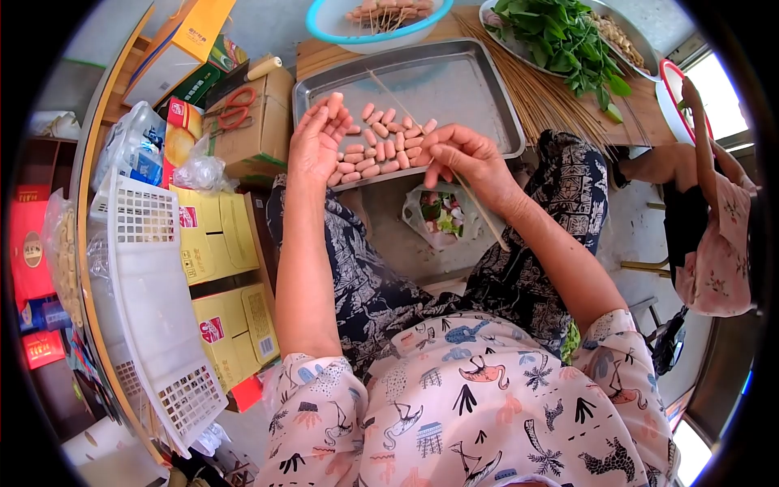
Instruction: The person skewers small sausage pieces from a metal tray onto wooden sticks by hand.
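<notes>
My left hand [319, 142] is raised over the left edge of the metal tray [505, 105], its fingers closed on a small pink sausage [335, 102]. At the tray's right front, my right hand [469, 161] pinches a long thin wooden skewer [480, 207]. The skewer slants from above the tray down toward my lap. Many short sausages [389, 149] lie in the near left part of the tray, between and below my hands. One sausage [429, 127] is right beside my right fingertips; whether it touches them or the skewer is unclear.
Loose skewers [527, 89] lie right of the tray, below a plate of green leaves [552, 40]. A blue-rimmed bowl [380, 40] stands behind. At left are a cardboard box [272, 122] with scissors [236, 108] and a white basket [150, 276]. Another person [718, 243] sits at right.
</notes>
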A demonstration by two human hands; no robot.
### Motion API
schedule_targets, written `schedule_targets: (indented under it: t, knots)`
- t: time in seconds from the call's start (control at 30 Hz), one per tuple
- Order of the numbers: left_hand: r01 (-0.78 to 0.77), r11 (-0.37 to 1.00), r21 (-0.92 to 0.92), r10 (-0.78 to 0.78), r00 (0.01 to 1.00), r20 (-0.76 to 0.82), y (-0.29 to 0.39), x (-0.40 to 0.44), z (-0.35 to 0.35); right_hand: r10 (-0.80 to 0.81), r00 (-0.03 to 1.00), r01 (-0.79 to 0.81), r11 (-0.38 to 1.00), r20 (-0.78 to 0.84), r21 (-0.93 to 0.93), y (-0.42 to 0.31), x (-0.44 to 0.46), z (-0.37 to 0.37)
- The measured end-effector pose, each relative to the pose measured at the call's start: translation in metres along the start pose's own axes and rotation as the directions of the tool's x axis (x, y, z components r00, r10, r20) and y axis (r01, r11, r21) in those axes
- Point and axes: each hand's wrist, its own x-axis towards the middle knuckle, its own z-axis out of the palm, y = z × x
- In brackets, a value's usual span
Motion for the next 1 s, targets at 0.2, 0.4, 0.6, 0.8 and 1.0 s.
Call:
schedule_targets:
  t: [0.2,0.4,0.6,0.8,1.0]
  knots:
    - [0.021,1.000,-0.005,-0.021,1.000,-0.021,0.000,0.000,-0.002,0.082,0.995,-0.086,0.992,-0.050,-0.088,0.000,-0.003,0.010]
    - [0.009,1.000,-0.011,-0.009,1.000,-0.022,0.000,-0.001,0.003,0.152,0.985,-0.169,0.949,-0.083,-0.267,0.016,-0.003,0.012]
    - [0.015,0.999,0.052,-0.019,0.997,0.074,0.001,-0.003,0.003,0.145,0.984,-0.168,0.944,-0.101,-0.283,0.009,-0.004,0.016]
    - [0.022,0.998,0.059,-0.029,0.990,0.137,0.001,-0.005,0.009,0.111,0.990,-0.131,0.943,-0.081,-0.306,0.013,-0.002,0.015]
    - [0.024,0.998,0.057,-0.031,0.990,0.136,0.001,-0.004,0.009,0.153,0.984,-0.172,0.946,-0.092,-0.274,0.013,-0.001,0.016]
